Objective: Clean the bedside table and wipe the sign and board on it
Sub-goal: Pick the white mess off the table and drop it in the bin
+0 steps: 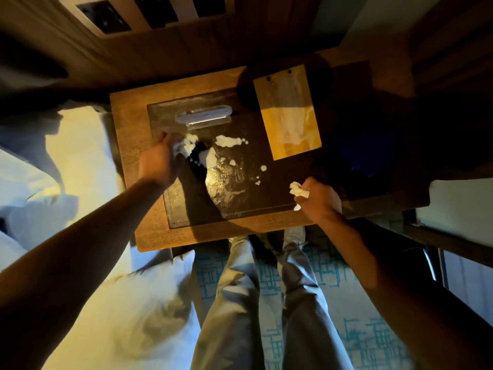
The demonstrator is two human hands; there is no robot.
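Bedside table (125, 145) foam-smeared; left hand (160, 162), right hand (318, 200) clutching tissues.

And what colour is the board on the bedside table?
Yellowish light wood, with white streaks; the board shows in the head view.

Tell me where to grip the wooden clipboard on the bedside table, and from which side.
Probably the near short edge of the wooden clipboard. It lies flat on the bedside table, tilted slightly, its clip end far from the person. The near edge is free, and the right hand, holding a crumpled tissue, is closest. Come in from the near right, sliding fingers under that edge.
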